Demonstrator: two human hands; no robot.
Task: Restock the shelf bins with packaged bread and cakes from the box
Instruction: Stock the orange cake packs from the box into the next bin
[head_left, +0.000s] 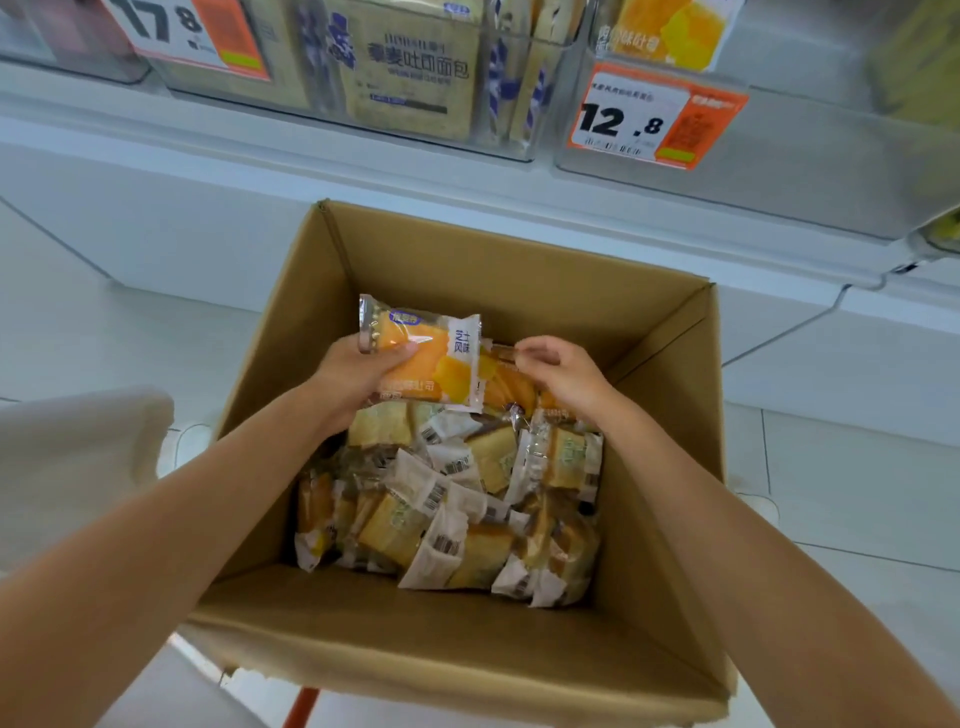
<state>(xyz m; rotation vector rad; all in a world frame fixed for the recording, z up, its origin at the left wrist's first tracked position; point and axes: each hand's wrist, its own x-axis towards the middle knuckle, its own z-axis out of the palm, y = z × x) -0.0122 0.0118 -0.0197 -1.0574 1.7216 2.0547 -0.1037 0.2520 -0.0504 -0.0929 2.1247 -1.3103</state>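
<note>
An open cardboard box (670, 467) sits below me, holding several wrapped bread and cake packets (452, 509). My left hand (348, 379) grips an orange-and-white packet of bread (426, 358), raised above the pile. My right hand (561, 371) pinches the edge of another orange packet (506, 387) that lies at the far side of the box, partly hidden behind the raised one. Above, clear shelf bins (524, 140) hold beige bread packs (410, 67) and an orange pack (670, 31).
Price tags reading 17.8 (182, 31) and 12.8 (649, 119) hang on the bin fronts. A white shelf ledge (260, 130) runs under the bins. White floor tiles (841, 478) surround the box. A pale cloth (78, 457) shows at left.
</note>
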